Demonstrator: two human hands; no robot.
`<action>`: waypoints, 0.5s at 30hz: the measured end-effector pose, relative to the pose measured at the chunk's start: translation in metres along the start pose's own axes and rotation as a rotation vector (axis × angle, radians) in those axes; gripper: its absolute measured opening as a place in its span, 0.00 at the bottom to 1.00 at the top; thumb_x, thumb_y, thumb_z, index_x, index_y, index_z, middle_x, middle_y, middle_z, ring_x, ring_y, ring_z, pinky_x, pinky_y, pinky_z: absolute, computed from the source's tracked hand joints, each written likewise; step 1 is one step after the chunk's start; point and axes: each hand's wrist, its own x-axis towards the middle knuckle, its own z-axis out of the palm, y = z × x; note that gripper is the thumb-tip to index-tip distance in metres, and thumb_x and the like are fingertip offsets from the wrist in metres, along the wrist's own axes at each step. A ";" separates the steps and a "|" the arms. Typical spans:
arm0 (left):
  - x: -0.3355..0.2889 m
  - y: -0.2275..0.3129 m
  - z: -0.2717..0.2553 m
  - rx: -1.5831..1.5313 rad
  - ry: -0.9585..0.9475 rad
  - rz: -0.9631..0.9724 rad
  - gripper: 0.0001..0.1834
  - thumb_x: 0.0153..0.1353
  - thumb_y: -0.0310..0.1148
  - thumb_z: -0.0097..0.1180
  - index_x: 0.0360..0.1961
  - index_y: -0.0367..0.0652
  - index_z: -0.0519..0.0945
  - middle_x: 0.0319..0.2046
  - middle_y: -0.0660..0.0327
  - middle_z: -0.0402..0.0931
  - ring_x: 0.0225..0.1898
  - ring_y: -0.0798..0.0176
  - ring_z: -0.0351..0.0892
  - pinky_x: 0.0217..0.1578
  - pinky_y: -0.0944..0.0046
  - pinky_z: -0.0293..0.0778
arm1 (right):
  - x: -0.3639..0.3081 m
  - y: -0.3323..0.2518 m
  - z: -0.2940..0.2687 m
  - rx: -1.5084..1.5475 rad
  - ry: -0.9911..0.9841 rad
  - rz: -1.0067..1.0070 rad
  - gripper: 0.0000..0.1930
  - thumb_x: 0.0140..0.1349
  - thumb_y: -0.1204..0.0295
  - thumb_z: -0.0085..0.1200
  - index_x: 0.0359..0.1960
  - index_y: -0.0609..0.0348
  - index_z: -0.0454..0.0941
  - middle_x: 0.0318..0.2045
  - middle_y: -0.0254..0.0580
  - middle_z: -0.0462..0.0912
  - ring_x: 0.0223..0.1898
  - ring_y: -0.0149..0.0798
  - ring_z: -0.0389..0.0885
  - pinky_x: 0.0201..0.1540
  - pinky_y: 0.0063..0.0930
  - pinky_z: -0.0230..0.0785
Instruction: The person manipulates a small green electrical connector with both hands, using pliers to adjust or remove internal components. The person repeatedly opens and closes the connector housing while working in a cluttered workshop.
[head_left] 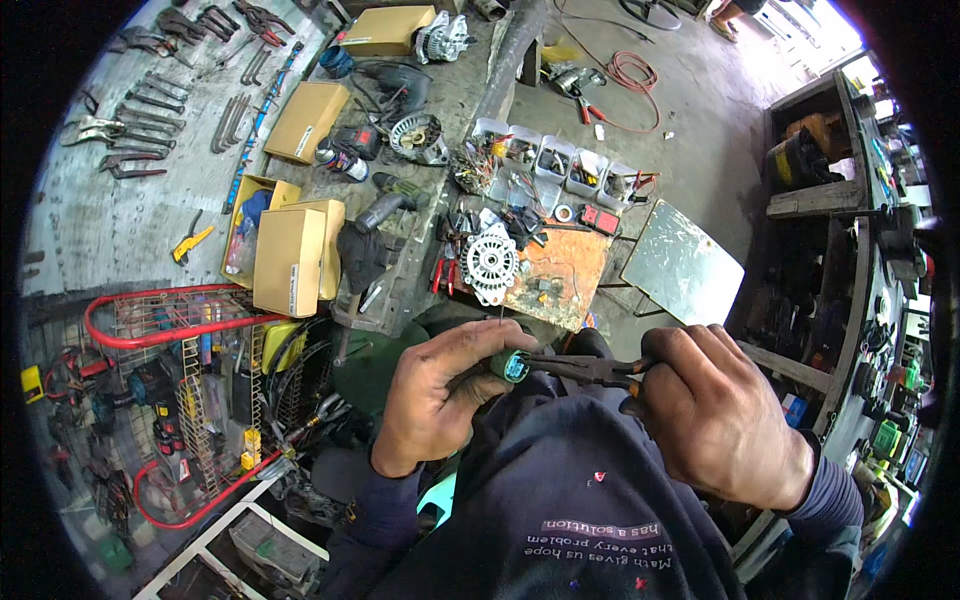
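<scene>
My left hand (430,395) pinches a small green round connector (516,368) between thumb and fingers, with its blue-green face turned to the right. In my right hand (715,415) is a pair of long-nosed pliers (590,370), gripped by dark handles with some orange. The tips of the pliers meet the connector's edge; whether they grip a part of it I cannot make out. Just beyond my left hand, a silver alternator (491,262) lies on a worn wooden board (575,270).
Clear plastic bins (553,158) of small parts stand beyond the board. To the left is a workbench with cardboard boxes (290,260) and another alternator housing (418,138). A red-framed wire rack (180,340) stands at the left, a metal-topped stool (685,262) at the right.
</scene>
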 end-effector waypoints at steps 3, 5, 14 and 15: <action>0.003 0.002 -0.001 0.028 -0.030 0.002 0.18 0.58 0.24 0.67 0.50 0.36 0.84 0.50 0.52 0.85 0.56 0.54 0.83 0.61 0.57 0.73 | 0.000 0.010 0.003 0.090 0.000 0.003 0.11 0.50 0.77 0.65 0.33 0.68 0.78 0.42 0.53 0.79 0.40 0.50 0.80 0.45 0.41 0.75; 0.004 0.004 -0.001 0.059 -0.039 0.002 0.19 0.56 0.21 0.65 0.51 0.36 0.85 0.50 0.52 0.85 0.56 0.53 0.84 0.61 0.57 0.73 | -0.002 0.009 0.005 0.059 0.016 0.001 0.10 0.51 0.76 0.64 0.33 0.68 0.78 0.42 0.53 0.79 0.41 0.49 0.80 0.45 0.40 0.75; 0.009 0.009 -0.001 0.214 -0.152 0.006 0.25 0.51 0.15 0.65 0.52 0.40 0.85 0.51 0.49 0.85 0.57 0.46 0.84 0.58 0.56 0.78 | 0.002 0.019 0.007 -0.153 -0.116 -0.111 0.11 0.54 0.66 0.57 0.30 0.62 0.80 0.35 0.44 0.75 0.41 0.43 0.78 0.44 0.37 0.74; 0.009 0.008 0.000 0.206 -0.160 -0.007 0.25 0.51 0.14 0.65 0.52 0.40 0.86 0.51 0.48 0.85 0.57 0.46 0.84 0.58 0.56 0.78 | 0.002 0.022 0.009 -0.133 -0.128 -0.116 0.11 0.54 0.66 0.57 0.30 0.62 0.80 0.35 0.44 0.75 0.41 0.43 0.78 0.44 0.37 0.74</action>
